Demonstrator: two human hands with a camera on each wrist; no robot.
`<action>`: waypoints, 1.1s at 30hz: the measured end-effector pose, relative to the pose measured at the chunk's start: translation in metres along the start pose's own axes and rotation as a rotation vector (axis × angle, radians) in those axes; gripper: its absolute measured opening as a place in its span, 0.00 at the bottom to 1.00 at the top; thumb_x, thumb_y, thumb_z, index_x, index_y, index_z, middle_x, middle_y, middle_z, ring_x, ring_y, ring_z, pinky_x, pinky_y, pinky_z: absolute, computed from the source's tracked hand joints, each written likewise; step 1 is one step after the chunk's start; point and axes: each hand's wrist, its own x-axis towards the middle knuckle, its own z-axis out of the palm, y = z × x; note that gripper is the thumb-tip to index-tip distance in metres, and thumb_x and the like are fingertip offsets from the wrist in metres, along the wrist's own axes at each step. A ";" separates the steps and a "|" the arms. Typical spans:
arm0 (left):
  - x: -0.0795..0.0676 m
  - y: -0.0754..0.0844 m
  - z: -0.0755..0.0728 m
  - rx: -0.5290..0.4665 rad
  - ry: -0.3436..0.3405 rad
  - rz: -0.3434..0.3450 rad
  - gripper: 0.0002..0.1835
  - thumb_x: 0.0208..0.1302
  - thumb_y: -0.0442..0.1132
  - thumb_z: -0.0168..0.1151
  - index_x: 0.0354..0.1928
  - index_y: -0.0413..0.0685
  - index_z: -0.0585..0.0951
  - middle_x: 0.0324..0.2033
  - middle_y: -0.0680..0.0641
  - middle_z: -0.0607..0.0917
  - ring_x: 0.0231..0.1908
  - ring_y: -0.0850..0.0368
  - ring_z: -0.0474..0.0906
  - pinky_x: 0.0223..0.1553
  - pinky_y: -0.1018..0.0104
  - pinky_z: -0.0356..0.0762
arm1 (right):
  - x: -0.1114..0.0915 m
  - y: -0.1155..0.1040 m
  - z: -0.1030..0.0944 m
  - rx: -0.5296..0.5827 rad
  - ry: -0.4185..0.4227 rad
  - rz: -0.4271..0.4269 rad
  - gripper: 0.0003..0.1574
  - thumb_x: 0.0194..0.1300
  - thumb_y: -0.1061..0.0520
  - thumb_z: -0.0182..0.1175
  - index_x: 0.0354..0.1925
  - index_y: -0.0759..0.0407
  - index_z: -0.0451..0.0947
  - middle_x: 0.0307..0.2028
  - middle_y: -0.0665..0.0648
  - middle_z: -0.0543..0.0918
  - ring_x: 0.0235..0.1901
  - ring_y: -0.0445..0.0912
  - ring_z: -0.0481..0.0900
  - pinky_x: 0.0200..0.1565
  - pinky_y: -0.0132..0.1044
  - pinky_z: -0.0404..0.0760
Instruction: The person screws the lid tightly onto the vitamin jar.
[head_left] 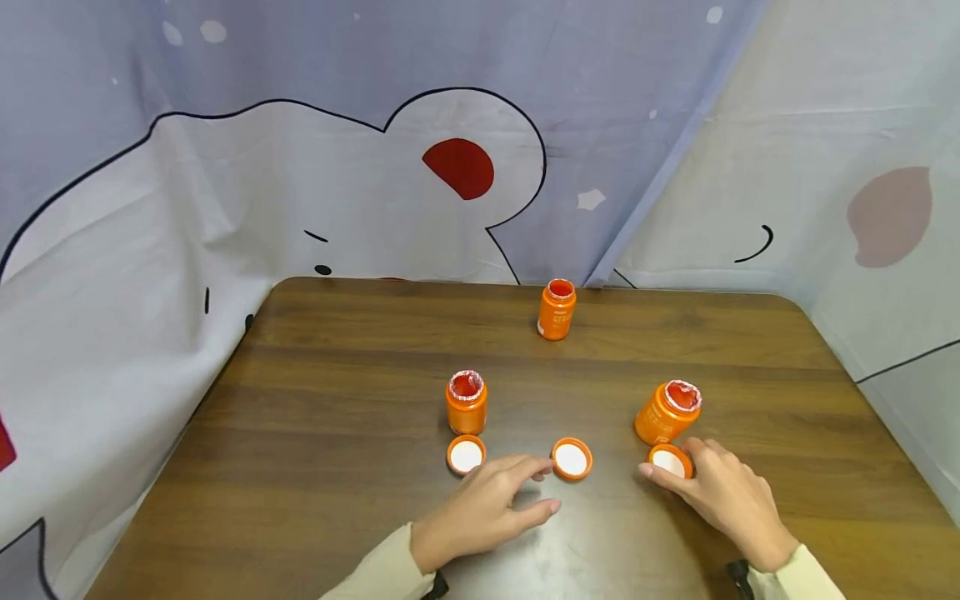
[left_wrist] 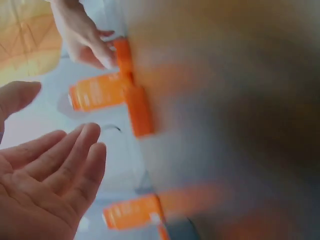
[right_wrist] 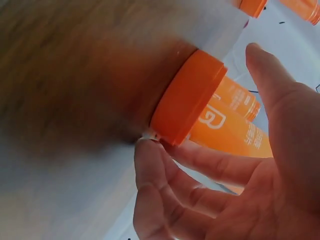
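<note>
My left hand [head_left: 487, 508] hovers over the table with thumb and fingers apart, its fingertips just left of the middle orange cap [head_left: 572, 459]. Nothing is held in it, as the left wrist view also shows. At the right, my right hand [head_left: 723, 492] has its thumb and fingers on either side of another orange cap [head_left: 672, 461], white inside facing up. In the right wrist view, fingertips touch or nearly touch this cap [right_wrist: 190, 97], while the thumb stands apart. Right behind it is an open orange bottle [head_left: 662, 414].
A second open bottle [head_left: 467, 406] stands at centre left, with a third cap [head_left: 466, 454] in front of it. Another open bottle [head_left: 557, 312] stands by the far edge of the wooden table [head_left: 315, 400]. A printed curtain [head_left: 337, 183] hangs behind.
</note>
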 end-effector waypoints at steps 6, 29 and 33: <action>0.041 0.029 0.016 0.130 -0.032 -0.010 0.24 0.62 0.53 0.55 0.54 0.47 0.73 0.48 0.53 0.78 0.47 0.63 0.74 0.46 0.70 0.73 | 0.001 -0.003 0.003 -0.011 -0.029 0.000 0.41 0.46 0.24 0.57 0.39 0.57 0.73 0.30 0.56 0.76 0.25 0.51 0.75 0.17 0.42 0.65; 0.141 0.033 0.087 0.032 0.080 -0.364 0.39 0.51 0.55 0.65 0.62 0.46 0.65 0.52 0.52 0.72 0.50 0.60 0.71 0.50 0.69 0.70 | 0.000 0.000 -0.005 0.021 -0.100 0.008 0.33 0.49 0.33 0.63 0.34 0.59 0.72 0.27 0.58 0.76 0.25 0.54 0.75 0.20 0.47 0.68; 0.144 0.030 0.095 0.046 0.073 -0.381 0.40 0.50 0.55 0.66 0.62 0.46 0.64 0.51 0.51 0.72 0.50 0.60 0.71 0.50 0.69 0.70 | -0.004 0.005 -0.014 0.031 -0.127 0.022 0.32 0.48 0.34 0.64 0.35 0.59 0.72 0.26 0.56 0.76 0.25 0.51 0.74 0.21 0.44 0.68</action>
